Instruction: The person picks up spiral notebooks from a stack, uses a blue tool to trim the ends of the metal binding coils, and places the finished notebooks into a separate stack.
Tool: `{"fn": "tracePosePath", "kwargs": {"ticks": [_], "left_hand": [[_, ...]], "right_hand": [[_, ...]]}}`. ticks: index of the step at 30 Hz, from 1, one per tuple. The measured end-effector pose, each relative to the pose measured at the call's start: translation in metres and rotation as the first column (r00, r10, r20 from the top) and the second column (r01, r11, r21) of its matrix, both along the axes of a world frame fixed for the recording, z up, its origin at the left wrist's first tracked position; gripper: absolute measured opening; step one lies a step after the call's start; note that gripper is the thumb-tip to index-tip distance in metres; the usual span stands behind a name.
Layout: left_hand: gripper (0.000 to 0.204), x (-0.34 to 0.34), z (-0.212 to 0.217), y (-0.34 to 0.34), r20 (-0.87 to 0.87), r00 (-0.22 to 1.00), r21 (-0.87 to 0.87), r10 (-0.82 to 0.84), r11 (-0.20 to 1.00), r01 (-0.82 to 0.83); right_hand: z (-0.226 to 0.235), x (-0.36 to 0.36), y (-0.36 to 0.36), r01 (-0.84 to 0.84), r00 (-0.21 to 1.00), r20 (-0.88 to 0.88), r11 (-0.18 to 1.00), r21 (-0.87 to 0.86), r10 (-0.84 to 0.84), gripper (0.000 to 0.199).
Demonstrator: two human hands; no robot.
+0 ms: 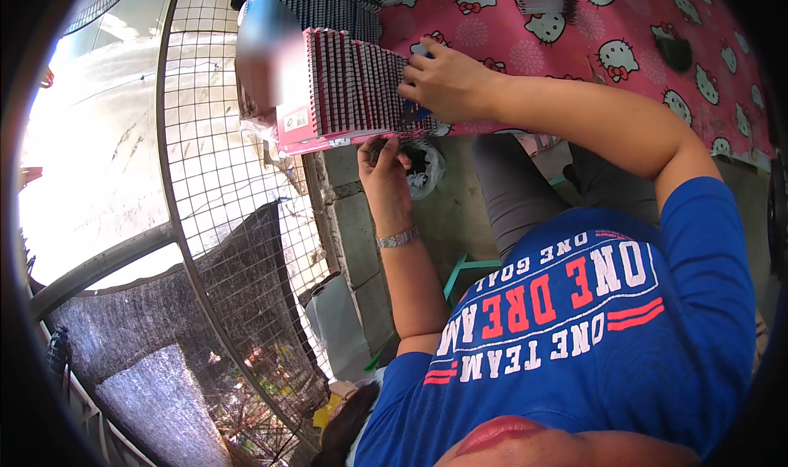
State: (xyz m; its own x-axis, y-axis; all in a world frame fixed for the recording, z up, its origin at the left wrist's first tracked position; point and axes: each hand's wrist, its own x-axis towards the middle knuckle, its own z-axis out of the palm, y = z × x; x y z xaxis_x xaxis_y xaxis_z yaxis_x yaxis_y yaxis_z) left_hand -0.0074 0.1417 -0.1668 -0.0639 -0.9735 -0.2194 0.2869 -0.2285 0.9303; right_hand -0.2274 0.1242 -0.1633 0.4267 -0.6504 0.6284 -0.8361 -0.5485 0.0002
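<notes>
Table (447, 36) in pink cloth bears blue notebooks (328, 11) far left and, nearer, a row of pink notebooks (357, 85). Coils look fitted along this row; its right end seems in work, the remainder unclear. Right hand (454, 81) curls there, left hand (386, 180) bends below the near edge by a plastic bag (431, 184); whether either grips, I cannot tell.

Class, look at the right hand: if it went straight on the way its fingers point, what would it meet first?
The right hand points left, toward the row of spiral-bound notebooks, so it would most likely meet their right end first. It may already touch them; depth is unclear here.
</notes>
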Motion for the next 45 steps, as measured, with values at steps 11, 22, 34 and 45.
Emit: {"fn": "tracePosePath", "kwargs": {"ticks": [11,22,34,45], "left_hand": [[0.028,-0.001,-0.004,-0.002,-0.061,0.998,0.049,-0.025,0.998,0.028],[0.035,-0.003,-0.014,-0.001,-0.035,0.999,0.038,-0.020,0.999,0.022],[0.033,-0.004,-0.022,-0.003,0.014,1.000,0.043,-0.021,0.999,0.020],[0.033,0.000,-0.031,-0.005,-0.019,0.999,0.048,-0.029,0.998,0.030]], "right_hand": [[-0.017,-0.003,0.000,0.017,0.999,0.031,0.992,0.125,-0.021,0.016],[-0.018,-0.005,0.003,0.040,0.998,0.031,0.948,0.316,-0.052,0.017],[-0.026,-0.005,0.004,0.051,0.997,0.046,0.959,0.280,-0.066,0.012],[-0.026,-0.008,0.007,0.078,0.996,0.015,0.937,0.339,-0.088,0.014]]}}
